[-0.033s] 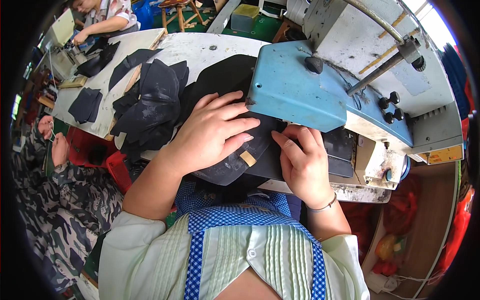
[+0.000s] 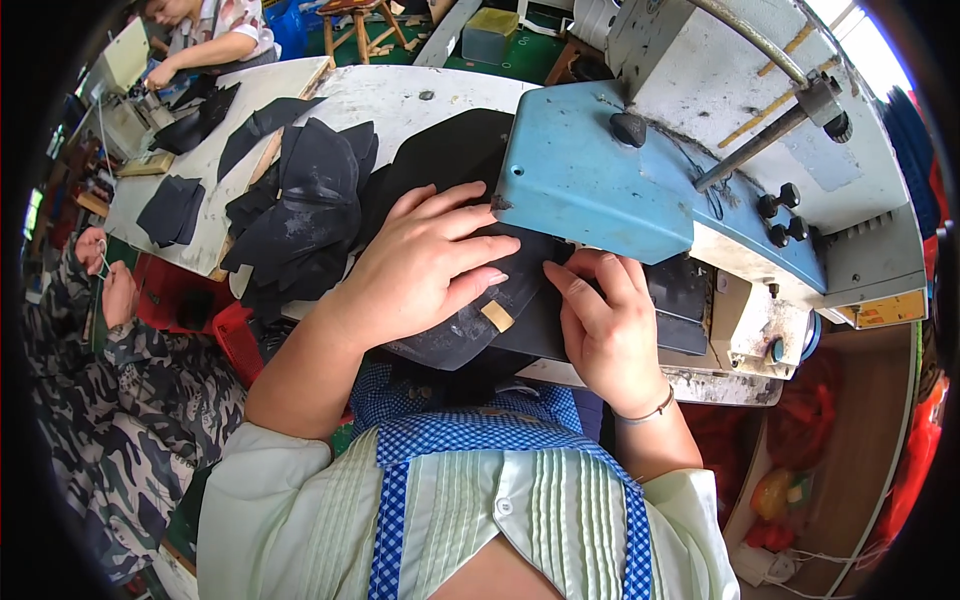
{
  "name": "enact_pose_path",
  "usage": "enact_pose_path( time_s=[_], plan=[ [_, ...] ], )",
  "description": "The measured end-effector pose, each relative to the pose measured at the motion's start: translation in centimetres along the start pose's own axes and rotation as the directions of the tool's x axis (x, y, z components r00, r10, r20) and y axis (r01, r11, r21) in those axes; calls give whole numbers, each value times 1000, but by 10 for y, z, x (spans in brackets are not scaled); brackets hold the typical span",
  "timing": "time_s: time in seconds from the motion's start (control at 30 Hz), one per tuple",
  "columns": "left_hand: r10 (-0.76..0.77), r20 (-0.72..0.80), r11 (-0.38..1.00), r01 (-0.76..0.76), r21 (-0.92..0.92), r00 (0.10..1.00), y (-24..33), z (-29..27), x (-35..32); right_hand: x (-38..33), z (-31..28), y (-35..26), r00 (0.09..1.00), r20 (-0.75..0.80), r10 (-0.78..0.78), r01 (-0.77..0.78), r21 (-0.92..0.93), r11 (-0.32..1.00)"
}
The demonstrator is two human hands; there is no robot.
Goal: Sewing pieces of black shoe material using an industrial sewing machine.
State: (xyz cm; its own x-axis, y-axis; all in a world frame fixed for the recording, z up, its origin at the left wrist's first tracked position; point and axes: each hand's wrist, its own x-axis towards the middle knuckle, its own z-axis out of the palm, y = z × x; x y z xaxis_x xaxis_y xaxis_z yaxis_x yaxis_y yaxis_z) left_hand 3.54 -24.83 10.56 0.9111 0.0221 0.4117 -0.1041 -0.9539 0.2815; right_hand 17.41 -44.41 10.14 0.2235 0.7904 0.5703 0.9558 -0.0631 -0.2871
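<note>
Dark, flat black pieces point(image 2: 530, 290), like leather or fabric, lie under both my hands, at the head of a blue and white machine that looks like a sewing machine point(image 2: 590, 170). My left hand point(image 2: 425, 255) rests flat on them, fingers spread, fingertips by the machine head's near-left corner. Close under the head's front edge, my right hand point(image 2: 605, 315) has its fingers bent and closed at the edge of a black piece. A small tan patch point(image 2: 497, 317) lies on the piece between my hands. The blue cover hides the stitching spot and some of the right fingertips.
A heap of black cut pieces point(image 2: 315, 190) lies left of my left hand on the white table point(image 2: 400, 85). More flat pieces point(image 2: 172, 210) lie farther left. Beside me sits a person in camouflage clothing point(image 2: 150, 400); another person point(image 2: 220, 40) works at a machine, far left. Red crates point(image 2: 185, 295) stand below.
</note>
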Motion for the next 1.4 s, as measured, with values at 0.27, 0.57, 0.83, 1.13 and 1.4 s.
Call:
enact_pose_path(
  time_s=[0.27, 0.57, 0.83, 1.13, 1.4],
  plan=[
    [-8, 25, 999, 7, 42, 1000, 5, -3, 4, -1, -1, 1, 1000, 24, 16, -16, 4, 1000],
    [-53, 5, 996, 53, 76, 999, 10, -4, 3, 0, 0, 0, 999, 30, 21, -22, 17, 1000],
    [-48, -62, 997, 51, 55, 997, 13, 5, 2, 1, 0, 0, 999, 34, 22, -23, 15, 1000],
    [9, -80, 996, -16, -90, 997, 16, 12, 3, -3, 0, 5, 999, 28, 33, -34, 29, 999],
    [24, -31, 998, -25, -57, 999, 15, 10, 2, -1, 0, -1, 999, 41, 32, -33, 21, 999]
  ],
)
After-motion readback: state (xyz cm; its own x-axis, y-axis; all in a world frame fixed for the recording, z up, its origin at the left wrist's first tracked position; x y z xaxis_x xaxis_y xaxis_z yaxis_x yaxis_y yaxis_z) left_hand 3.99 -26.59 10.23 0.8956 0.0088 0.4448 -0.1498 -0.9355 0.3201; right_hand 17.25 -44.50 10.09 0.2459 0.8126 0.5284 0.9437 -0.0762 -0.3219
